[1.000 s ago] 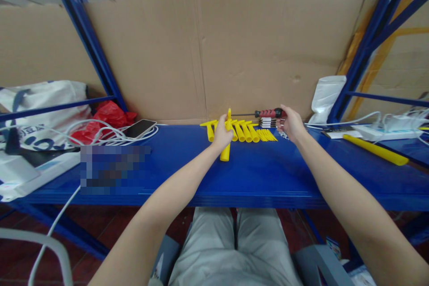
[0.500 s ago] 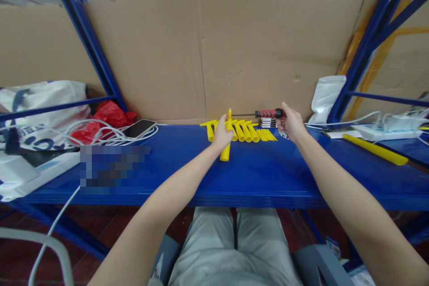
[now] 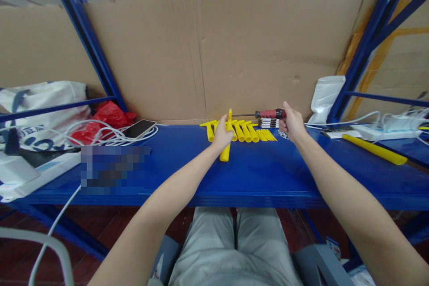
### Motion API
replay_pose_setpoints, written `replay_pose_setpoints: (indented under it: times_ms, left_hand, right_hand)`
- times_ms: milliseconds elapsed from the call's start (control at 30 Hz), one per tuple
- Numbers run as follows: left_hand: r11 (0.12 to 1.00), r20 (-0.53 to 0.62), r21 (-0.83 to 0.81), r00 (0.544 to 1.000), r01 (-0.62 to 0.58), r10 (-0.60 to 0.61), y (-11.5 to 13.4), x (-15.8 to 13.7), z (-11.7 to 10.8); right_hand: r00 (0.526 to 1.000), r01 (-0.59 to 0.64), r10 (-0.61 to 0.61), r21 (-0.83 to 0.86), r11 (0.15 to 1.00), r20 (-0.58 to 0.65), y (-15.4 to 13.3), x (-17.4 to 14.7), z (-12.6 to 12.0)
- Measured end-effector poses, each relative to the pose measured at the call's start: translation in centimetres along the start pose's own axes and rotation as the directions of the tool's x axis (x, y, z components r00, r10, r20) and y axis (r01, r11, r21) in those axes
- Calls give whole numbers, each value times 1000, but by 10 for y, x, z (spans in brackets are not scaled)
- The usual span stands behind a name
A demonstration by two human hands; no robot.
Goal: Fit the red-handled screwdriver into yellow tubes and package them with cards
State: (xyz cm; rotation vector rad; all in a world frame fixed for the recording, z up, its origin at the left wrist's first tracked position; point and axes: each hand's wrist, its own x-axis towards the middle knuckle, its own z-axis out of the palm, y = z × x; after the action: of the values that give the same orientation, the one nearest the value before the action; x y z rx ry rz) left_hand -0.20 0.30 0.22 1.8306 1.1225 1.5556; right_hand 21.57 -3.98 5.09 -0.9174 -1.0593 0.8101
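Observation:
My left hand (image 3: pixel 223 133) is closed around a yellow T-shaped plastic handle (image 3: pixel 225 153), held above the blue tabletop with its tube end towards me. In my right hand (image 3: pixel 293 124) is a screwdriver (image 3: pixel 267 113) with a red and black grip, lying level. Its shaft points left and the tip meets the upper part of the yellow piece; the exact contact is too small to make out. Behind my left hand lies a row of similar yellow handles (image 3: pixel 246 132). Beside them are small flat yellow pieces (image 3: pixel 267 135), a stack of small white-and-dark packs (image 3: pixel 268 123) and little metal parts (image 3: pixel 283 134).
A cardboard sheet (image 3: pixel 261 53) stands along the back of the blue table (image 3: pixel 261 174). To the left are a phone (image 3: pixel 140 128), white cables, a red plastic bag (image 3: pixel 107 118) and a cloth bag. On the right lie a long yellow tube (image 3: pixel 375 149) and a white pouch (image 3: pixel 327 98).
My right hand has shifted slightly, its grip now a little further right at the end of the screwdriver's handle. The left hand and its yellow handle have stayed in place.

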Motion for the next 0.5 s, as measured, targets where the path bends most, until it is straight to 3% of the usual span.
replay_pose_setpoints:
  times_ms: [100,233,500]
  left_hand:
    - [1000,7,-5,1000,6,-6,1,0,0]
    - [1000,11,2,1000,10,-10,1,-1,0]
    - [1000,29,29,1000,3,-4,-1,0,0]
  right_hand:
    - [998,52,-52,11,999,-41,-1,0,1]
    - [999,-1,4,80,997,-37,-2,2,2]
    - [998,60,-60,31,998,-11,1,1,1]
